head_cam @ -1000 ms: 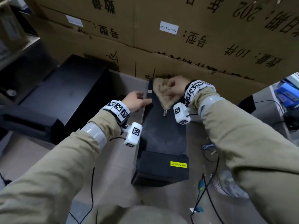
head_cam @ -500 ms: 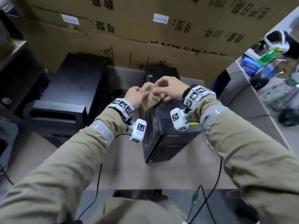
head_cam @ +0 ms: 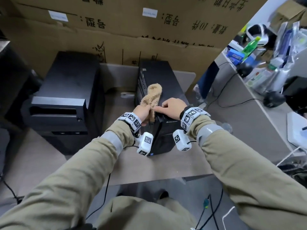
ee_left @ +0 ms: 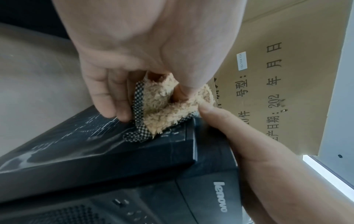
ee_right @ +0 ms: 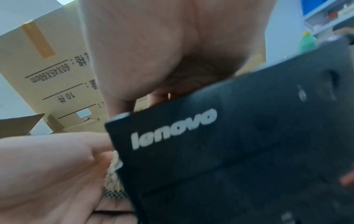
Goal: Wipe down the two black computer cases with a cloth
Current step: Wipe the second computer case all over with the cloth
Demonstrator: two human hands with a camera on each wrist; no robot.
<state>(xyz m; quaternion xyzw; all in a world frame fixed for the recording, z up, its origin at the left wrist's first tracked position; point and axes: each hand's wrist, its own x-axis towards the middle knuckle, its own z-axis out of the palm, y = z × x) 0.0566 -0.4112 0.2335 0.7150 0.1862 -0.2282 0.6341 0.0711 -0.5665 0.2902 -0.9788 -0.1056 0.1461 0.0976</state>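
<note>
Tan fuzzy cloth (head_cam: pixel 152 98) is gripped in the left hand (head_cam: pixel 142 113) at the front top edge of the upright Lenovo case (head_cam: pixel 163 83); the rest is draped along the case top. Right hand (head_cam: pixel 171 108) is rested on the same edge, fingers curled, index touching the cloth. Second black case (head_cam: pixel 66 90) is stood to the left on the desk (head_cam: pixel 166 166).

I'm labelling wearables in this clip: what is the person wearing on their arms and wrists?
Both arms are in khaki-olive sleeves, each ringed near the cuff by a grey tape-like band. The left hand and right hand are bare. Each wrist carries a band of white blocks printed with black-and-white square markers, and below it hangs a white camera pod bearing the same markers, with a thin black cable.
</note>
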